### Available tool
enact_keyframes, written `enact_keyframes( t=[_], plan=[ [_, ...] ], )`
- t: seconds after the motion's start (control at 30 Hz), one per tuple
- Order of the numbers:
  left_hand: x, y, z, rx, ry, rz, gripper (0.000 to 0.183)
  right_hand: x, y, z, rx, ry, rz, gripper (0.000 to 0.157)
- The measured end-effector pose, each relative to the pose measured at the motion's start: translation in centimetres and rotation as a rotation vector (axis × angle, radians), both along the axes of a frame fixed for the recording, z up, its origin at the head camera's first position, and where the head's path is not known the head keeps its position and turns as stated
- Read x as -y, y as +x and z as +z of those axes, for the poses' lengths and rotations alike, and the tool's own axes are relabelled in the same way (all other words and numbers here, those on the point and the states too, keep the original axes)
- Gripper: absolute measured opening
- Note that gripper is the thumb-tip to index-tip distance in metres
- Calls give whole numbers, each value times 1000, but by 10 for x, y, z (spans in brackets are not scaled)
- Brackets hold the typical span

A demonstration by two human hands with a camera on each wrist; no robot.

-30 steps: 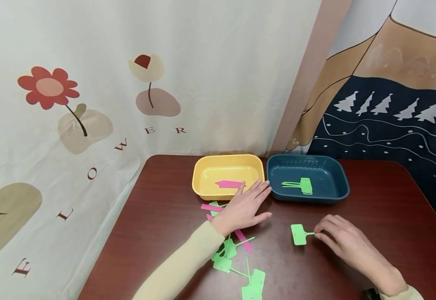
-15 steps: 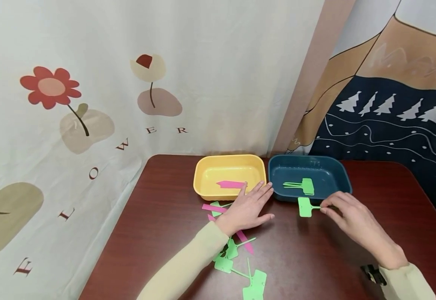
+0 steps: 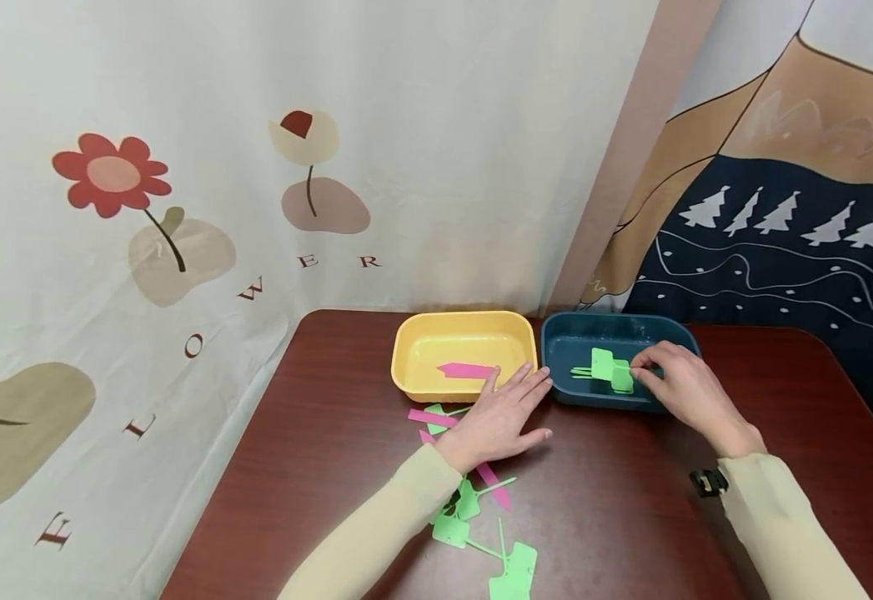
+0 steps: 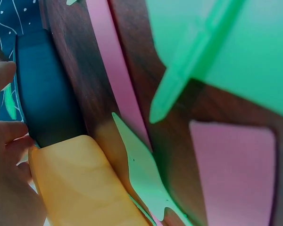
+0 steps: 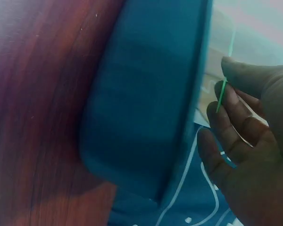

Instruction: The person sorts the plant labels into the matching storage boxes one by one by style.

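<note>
My right hand [image 3: 684, 392] pinches a green T-shaped plant label [image 3: 601, 363] by its stem, over the blue basin [image 3: 676, 329]. In the right wrist view, thumb and fingertips [image 5: 221, 101] meet on the thin green stem. Several like labels [image 3: 622, 379] lie in that basin, partly covered by the held one. My left hand [image 3: 492, 423] has its fingers spread, tips at the front rims where the blue basin and the yellow basin [image 3: 406, 342] meet. A pink pointed plant label [image 3: 466, 371] lies in the yellow basin, just beyond the left fingers.
Green labels [image 3: 451, 529] and pink pointed labels [image 3: 493, 487] lie loosely on the dark red table [image 3: 594, 517], in front of the yellow basin and partly under the left forearm. A printed curtain [image 3: 436, 167] hangs right behind the basins.
My right hand has carried the green label forward from above the table, past the near rim, to over the blue basin. My left hand has stayed in place.
</note>
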State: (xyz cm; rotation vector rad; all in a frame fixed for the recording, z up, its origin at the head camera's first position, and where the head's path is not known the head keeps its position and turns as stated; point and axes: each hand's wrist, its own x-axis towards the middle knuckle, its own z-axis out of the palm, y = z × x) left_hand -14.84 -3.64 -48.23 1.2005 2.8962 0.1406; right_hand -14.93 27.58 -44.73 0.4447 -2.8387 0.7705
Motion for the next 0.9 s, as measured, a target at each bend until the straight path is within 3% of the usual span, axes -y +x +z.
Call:
enact_keyframes(
  t=[0.2,0.4,0.67,0.9],
  plan=[
    [-1,-1,-2,2,10,-3,79,3,-24,-9,121,18,20,6],
    [0,-1,-2,8,13,3,80,9,-40,-16,186,41,48,8],
    [0,0,1,29,23,-1,80,15,-49,-18,297,83,48,9],
    [0,0,2,29,10,3,80,17,-54,-22,317,104,43,9]
  ],
)
